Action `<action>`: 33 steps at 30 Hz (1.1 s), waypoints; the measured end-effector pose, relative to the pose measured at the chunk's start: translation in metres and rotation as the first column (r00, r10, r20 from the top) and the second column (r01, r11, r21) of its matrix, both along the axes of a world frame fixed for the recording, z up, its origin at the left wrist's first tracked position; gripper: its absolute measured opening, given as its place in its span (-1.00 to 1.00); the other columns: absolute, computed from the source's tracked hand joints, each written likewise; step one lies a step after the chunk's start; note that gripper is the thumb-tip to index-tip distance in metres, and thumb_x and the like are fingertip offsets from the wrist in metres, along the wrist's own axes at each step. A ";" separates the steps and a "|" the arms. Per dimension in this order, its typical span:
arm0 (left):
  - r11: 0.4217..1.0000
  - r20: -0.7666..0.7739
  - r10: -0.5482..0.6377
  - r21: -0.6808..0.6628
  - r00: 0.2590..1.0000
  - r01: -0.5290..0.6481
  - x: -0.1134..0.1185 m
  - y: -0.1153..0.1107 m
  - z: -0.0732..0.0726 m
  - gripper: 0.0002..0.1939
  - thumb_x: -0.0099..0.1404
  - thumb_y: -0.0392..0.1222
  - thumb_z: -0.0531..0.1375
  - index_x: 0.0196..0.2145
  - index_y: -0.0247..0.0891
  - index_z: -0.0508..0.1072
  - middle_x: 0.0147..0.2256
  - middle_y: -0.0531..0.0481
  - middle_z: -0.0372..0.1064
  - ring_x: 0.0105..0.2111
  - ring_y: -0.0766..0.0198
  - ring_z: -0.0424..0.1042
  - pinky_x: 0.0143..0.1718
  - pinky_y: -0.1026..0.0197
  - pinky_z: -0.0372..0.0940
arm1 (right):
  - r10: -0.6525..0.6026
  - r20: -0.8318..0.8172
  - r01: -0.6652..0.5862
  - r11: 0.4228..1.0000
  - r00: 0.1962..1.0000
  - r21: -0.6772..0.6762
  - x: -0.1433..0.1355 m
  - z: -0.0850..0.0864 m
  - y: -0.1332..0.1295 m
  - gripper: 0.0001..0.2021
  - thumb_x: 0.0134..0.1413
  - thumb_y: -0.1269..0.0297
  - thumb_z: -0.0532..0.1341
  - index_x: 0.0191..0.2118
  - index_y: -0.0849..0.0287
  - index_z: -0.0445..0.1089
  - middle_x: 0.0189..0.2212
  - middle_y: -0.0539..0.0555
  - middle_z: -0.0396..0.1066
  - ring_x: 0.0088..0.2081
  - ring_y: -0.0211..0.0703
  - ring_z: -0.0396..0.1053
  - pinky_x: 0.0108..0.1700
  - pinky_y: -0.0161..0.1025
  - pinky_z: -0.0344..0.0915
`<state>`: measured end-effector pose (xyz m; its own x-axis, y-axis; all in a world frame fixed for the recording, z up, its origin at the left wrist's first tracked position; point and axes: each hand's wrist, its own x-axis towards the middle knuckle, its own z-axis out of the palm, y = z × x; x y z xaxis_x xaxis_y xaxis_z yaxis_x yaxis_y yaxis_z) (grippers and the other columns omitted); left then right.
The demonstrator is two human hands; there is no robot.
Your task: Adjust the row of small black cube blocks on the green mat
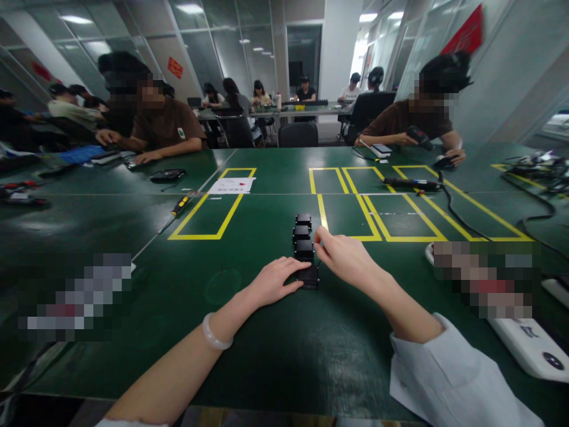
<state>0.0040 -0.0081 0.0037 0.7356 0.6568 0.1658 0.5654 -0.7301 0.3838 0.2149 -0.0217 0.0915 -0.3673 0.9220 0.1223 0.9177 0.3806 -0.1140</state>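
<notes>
Several small black blocks stand in a row on the green table, running away from me. The nearest black block (308, 276) has my left hand (278, 280) at its left side, with the fingers apart and the fingertips touching its edges. Just right of the row is my right hand (340, 252), its fingers curled in a pinch beside the second black block (304, 248). What the right fingertips hold, if anything, is too small to make out. Beyond these stand a third block (301, 232) and a far block (303, 219).
Yellow tape outlines (226, 222) mark the green table (267, 367). A paper sheet (232, 185) and a screwdriver (181, 206) lie left of centre. At right are a black corded tool (411, 184) and a white power strip (528, 347). Two people sit across.
</notes>
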 end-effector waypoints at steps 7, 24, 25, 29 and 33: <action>1.000 0.003 -0.003 -0.006 1.000 0.003 0.001 -0.001 0.002 -0.56 0.37 -0.12 0.11 0.18 -0.09 0.19 0.00 -0.05 0.33 -0.06 0.15 0.32 -0.01 0.10 0.24 | 0.008 0.018 -0.008 1.000 1.000 0.014 0.002 -0.004 0.002 -0.80 0.31 0.20 -0.10 -0.13 0.13 0.18 -0.43 0.03 0.46 -0.43 -0.18 0.40 -0.51 -0.30 -0.13; 1.000 -0.001 0.001 -0.005 1.000 -0.001 0.001 -0.001 0.003 -0.56 0.36 -0.13 0.12 0.17 -0.09 0.20 0.00 -0.05 0.33 -0.06 0.15 0.32 -0.01 0.10 0.23 | -0.040 0.048 0.039 0.999 0.998 0.006 0.000 0.001 0.001 -0.75 0.31 0.11 -0.11 -0.18 0.11 0.21 -0.41 0.03 0.47 -0.38 -0.14 0.44 -0.51 -0.29 -0.13; 1.000 -0.002 0.000 -0.008 1.000 0.000 0.001 -0.001 0.003 -0.56 0.35 -0.14 0.12 0.17 -0.09 0.20 0.00 -0.05 0.33 -0.06 0.15 0.32 -0.01 0.10 0.23 | -0.041 0.053 0.040 0.999 0.998 0.009 0.000 0.000 0.001 -0.74 0.31 0.10 -0.11 -0.18 0.11 0.21 -0.42 0.04 0.47 -0.38 -0.13 0.44 -0.52 -0.29 -0.14; 1.000 -0.003 0.006 -0.011 1.000 -0.007 0.001 -0.001 0.004 -0.56 0.36 -0.14 0.12 0.17 -0.08 0.20 0.00 -0.04 0.33 -0.06 0.15 0.32 -0.02 0.10 0.24 | -0.043 0.068 0.042 0.999 0.997 0.009 0.000 -0.001 0.003 -0.78 0.31 0.16 -0.11 -0.15 0.12 0.20 -0.40 0.04 0.48 -0.38 -0.13 0.44 -0.51 -0.30 -0.15; 1.000 -0.003 0.007 -0.012 1.000 -0.007 0.001 -0.001 0.003 -0.55 0.36 -0.13 0.11 0.18 -0.07 0.20 0.00 -0.04 0.33 -0.06 0.14 0.32 -0.03 0.10 0.24 | -0.037 0.047 0.036 0.999 0.998 0.009 0.000 -0.002 0.002 -0.80 0.30 0.24 -0.12 -0.11 0.13 0.17 -0.38 0.05 0.48 -0.40 -0.16 0.43 -0.50 -0.30 -0.15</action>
<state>0.0047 -0.0089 0.0069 0.7317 0.6636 0.1559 0.5713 -0.7217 0.3909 0.2149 -0.0198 0.0899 -0.3390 0.9339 0.1134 0.9352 0.3476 -0.0669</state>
